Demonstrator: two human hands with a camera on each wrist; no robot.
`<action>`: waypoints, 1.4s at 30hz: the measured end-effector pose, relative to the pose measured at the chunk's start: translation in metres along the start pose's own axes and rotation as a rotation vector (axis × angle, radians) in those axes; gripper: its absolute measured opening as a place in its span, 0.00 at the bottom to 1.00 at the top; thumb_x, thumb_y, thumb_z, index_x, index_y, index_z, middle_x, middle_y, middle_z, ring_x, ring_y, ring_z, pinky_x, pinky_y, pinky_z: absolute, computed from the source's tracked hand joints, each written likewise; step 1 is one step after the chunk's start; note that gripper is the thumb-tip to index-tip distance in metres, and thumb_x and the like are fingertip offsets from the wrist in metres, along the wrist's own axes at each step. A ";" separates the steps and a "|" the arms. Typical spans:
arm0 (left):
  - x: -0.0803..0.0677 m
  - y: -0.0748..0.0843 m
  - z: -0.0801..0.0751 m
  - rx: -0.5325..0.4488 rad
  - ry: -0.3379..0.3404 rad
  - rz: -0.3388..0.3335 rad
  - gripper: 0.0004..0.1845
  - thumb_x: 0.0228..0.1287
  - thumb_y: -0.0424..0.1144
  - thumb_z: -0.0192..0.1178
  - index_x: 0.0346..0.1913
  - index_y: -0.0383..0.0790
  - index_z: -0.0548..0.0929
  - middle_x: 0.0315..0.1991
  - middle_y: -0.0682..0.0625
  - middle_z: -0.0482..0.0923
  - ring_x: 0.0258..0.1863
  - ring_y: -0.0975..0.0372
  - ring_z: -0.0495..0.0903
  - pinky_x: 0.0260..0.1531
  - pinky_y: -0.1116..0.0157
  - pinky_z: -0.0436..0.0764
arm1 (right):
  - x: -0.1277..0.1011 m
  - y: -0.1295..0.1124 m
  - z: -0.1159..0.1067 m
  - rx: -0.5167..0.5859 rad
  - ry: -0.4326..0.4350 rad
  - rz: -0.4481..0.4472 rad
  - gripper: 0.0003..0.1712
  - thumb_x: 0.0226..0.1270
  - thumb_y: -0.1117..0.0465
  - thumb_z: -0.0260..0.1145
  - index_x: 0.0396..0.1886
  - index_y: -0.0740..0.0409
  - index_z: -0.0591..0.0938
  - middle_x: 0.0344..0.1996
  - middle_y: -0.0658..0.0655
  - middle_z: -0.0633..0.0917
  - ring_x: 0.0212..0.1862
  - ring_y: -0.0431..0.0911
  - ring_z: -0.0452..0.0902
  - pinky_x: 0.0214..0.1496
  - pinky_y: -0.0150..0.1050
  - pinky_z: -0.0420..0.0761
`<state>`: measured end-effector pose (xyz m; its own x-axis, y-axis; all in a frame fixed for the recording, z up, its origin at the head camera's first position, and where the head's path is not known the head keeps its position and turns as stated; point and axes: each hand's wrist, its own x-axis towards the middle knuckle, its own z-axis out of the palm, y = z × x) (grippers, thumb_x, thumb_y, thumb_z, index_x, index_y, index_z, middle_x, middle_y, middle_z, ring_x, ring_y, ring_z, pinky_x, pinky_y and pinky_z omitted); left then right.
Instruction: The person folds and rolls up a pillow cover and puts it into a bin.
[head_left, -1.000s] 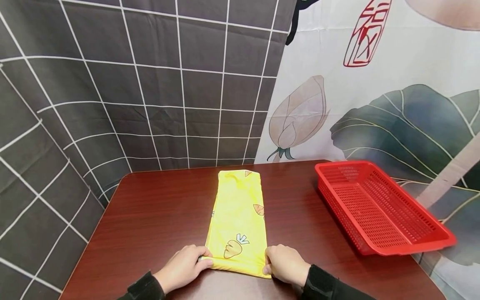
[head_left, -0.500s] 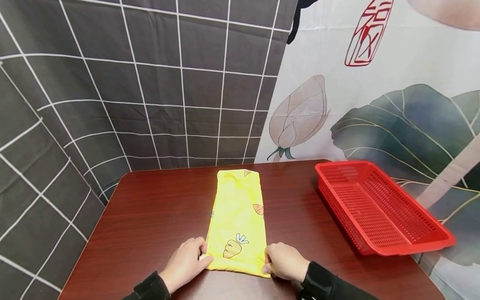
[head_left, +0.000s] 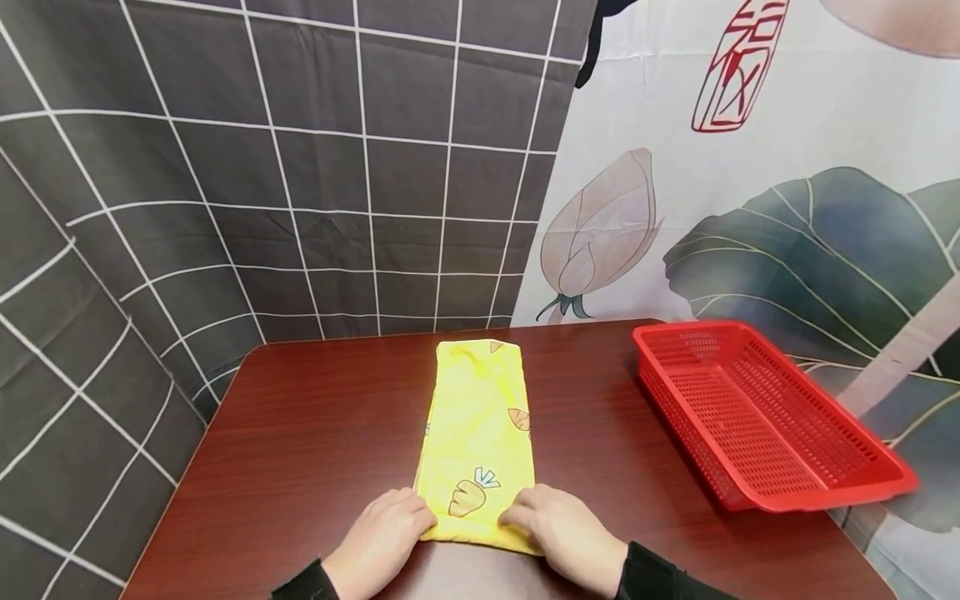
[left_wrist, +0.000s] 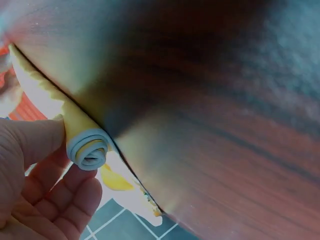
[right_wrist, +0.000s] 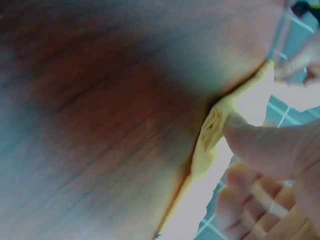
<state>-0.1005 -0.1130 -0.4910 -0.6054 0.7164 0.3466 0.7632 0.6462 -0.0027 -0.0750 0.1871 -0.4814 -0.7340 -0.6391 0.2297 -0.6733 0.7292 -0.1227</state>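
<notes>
A yellow cloth (head_left: 477, 417) printed with carrots lies folded into a long strip down the middle of the brown table (head_left: 315, 433). Its near end is rolled up. My left hand (head_left: 390, 527) grips the left end of that roll, and my right hand (head_left: 561, 527) grips the right end. In the left wrist view the roll's end (left_wrist: 89, 150) shows as a tight spiral, held between the thumb and fingers of my left hand (left_wrist: 55, 167). The right wrist view shows the thumb of my right hand (right_wrist: 255, 150) pressing on the bunched yellow edge (right_wrist: 212, 127).
A red perforated plastic basket (head_left: 757, 417) stands at the table's right side, reaching past its edge. Behind the table hang a dark grid-patterned sheet (head_left: 262, 167) and a lotus-print sheet (head_left: 750, 192). Bare wood lies left of the cloth.
Both hands have slid inward over the cloth's near end, which has rolled over toward the far side. The carrot print now sits right at the hands.
</notes>
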 end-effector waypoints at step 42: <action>-0.015 -0.025 0.006 -0.105 -0.066 0.114 0.10 0.61 0.41 0.76 0.38 0.53 0.83 0.39 0.60 0.74 0.36 0.71 0.73 0.36 0.73 0.76 | -0.004 -0.021 0.010 -0.333 -0.027 -0.057 0.11 0.57 0.65 0.75 0.24 0.48 0.82 0.19 0.46 0.74 0.23 0.39 0.67 0.25 0.33 0.66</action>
<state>-0.1117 -0.1380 -0.5015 -0.5244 0.8016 0.2871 0.8451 0.5311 0.0609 -0.0590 0.1714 -0.4894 -0.7009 -0.6844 0.2007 -0.6509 0.7289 0.2125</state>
